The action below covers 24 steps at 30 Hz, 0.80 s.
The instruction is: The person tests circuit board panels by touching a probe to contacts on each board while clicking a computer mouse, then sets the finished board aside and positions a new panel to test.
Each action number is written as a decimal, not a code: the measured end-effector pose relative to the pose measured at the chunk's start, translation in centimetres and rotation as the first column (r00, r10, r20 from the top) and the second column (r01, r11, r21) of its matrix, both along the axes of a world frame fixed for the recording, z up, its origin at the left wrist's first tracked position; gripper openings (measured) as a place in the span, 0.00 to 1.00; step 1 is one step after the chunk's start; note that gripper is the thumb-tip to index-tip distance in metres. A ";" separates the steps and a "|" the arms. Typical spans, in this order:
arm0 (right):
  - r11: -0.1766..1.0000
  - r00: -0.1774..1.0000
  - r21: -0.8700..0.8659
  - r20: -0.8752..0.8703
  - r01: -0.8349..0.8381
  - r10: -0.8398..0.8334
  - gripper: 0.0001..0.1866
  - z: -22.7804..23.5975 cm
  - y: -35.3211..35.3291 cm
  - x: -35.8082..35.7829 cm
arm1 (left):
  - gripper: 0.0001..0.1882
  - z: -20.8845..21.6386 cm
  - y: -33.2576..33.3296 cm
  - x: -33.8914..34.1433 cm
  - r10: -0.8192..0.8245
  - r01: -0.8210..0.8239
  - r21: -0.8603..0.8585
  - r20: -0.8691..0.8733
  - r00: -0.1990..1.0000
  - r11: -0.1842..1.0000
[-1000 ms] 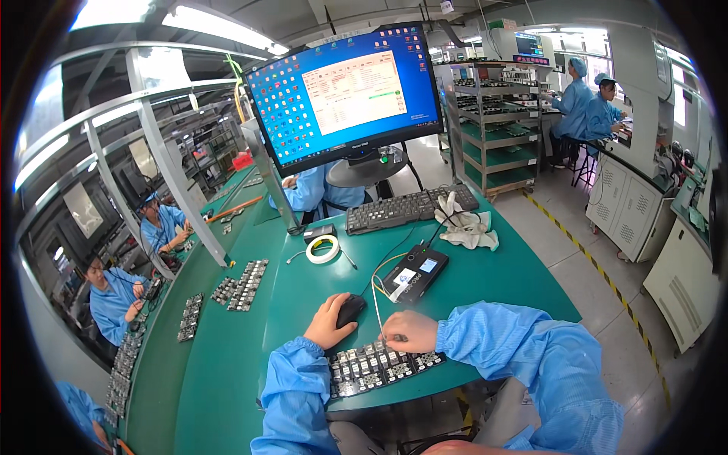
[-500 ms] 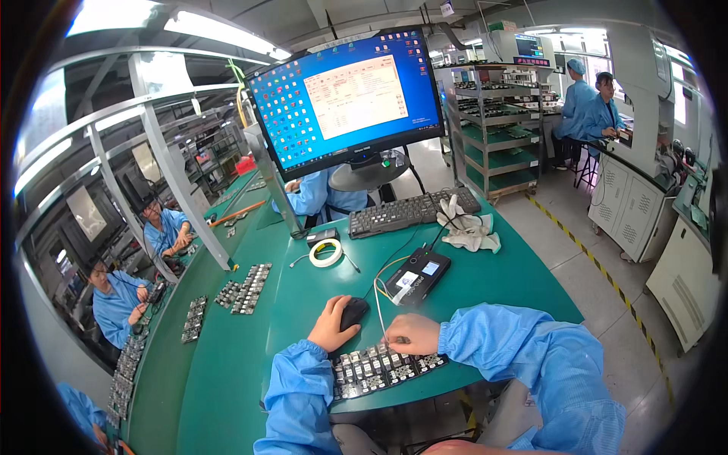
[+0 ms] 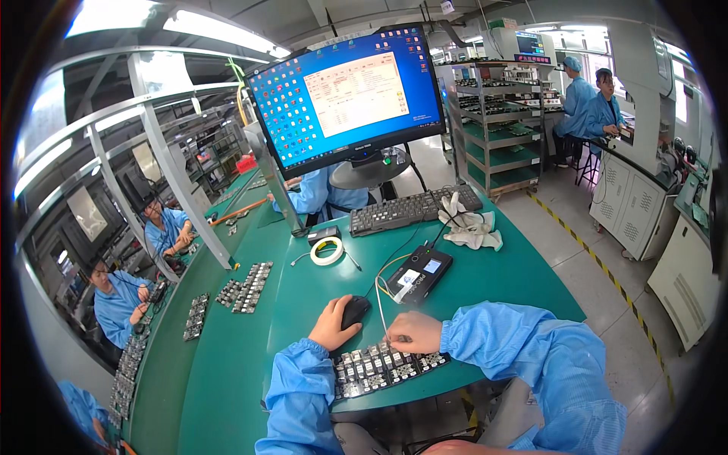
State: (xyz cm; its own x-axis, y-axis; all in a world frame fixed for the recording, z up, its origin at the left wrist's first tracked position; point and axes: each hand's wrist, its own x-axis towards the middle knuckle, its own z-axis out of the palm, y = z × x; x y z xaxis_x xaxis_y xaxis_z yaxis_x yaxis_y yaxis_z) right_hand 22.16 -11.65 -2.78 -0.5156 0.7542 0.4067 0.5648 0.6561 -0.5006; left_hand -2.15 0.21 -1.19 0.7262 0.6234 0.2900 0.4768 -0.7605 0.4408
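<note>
My left hand point(image 3: 331, 326) rests curled over a black computer mouse point(image 3: 355, 312) on the green bench mat. Just right of it, my right hand point(image 3: 414, 334) pinches the end of a thin white cable point(image 3: 381, 312) low over a panel of small circuit boards point(image 3: 371, 371). The fingers hide the cable's tip, so whether it is seated in a board cannot be seen. From there the cable runs up to a flat black handheld device point(image 3: 421, 276) with a small lit screen. Rows of silver connectors line the panel, which lies at the near edge of the bench.
A monitor point(image 3: 349, 98) stands behind a black keyboard point(image 3: 413, 210). White work gloves point(image 3: 469, 225) lie beside the keyboard, and a white ring-shaped coil point(image 3: 327, 251) lies left of the device. More board panels point(image 3: 252, 288) sit along the left, where co-workers point(image 3: 117, 303) are seated. A shelf rack point(image 3: 497, 125) stands behind.
The view has shifted very slightly. Both hands stay in place, the left on the mouse and the right at the board panel.
</note>
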 end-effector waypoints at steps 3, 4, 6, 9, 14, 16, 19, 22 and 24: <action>0.998 1.000 0.055 -0.027 -0.008 0.010 0.05 -0.3 0.1 0.1 | 0.39 -0.1 0.1 0.0 -0.004 0.004 0.015 -0.001 1.000 1.000; 0.998 1.000 0.057 -0.025 -0.006 0.007 0.05 -0.4 0.1 0.1 | 0.39 -0.1 0.1 0.0 -0.006 0.006 0.014 0.001 1.000 1.000; 0.998 1.000 0.059 -0.024 -0.003 0.004 0.05 -0.4 0.1 0.1 | 0.39 -0.1 0.1 0.0 -0.008 0.008 0.013 0.002 1.000 1.000; 1.000 1.000 0.030 -0.008 0.005 -0.005 0.05 -0.2 0.0 0.0 | 0.39 -0.1 0.2 0.0 -0.003 0.003 0.010 -0.005 1.000 1.000; 1.000 1.000 0.017 0.013 0.001 -0.001 0.06 -0.2 0.0 0.1 | 0.39 -0.1 0.1 0.0 -0.005 0.005 0.012 -0.004 1.000 1.000; 1.000 1.000 0.022 0.013 0.001 -0.001 0.06 -0.2 -0.1 0.1 | 0.39 -0.1 0.1 0.0 -0.001 0.001 0.011 -0.008 1.000 1.000; 0.999 1.000 0.036 0.009 0.004 -0.004 0.05 -0.3 0.0 0.1 | 0.39 0.0 0.1 0.0 0.002 -0.001 0.010 -0.017 1.000 1.000; 0.999 1.000 0.034 0.007 0.005 -0.006 0.06 -0.1 -0.1 0.1 | 0.39 -0.1 0.1 0.0 0.001 -0.001 0.006 -0.018 1.000 1.000; 1.000 1.000 0.023 0.009 0.003 -0.003 0.06 0.0 -0.2 0.1 | 0.39 0.0 0.0 0.0 0.002 -0.002 0.002 -0.015 1.000 1.000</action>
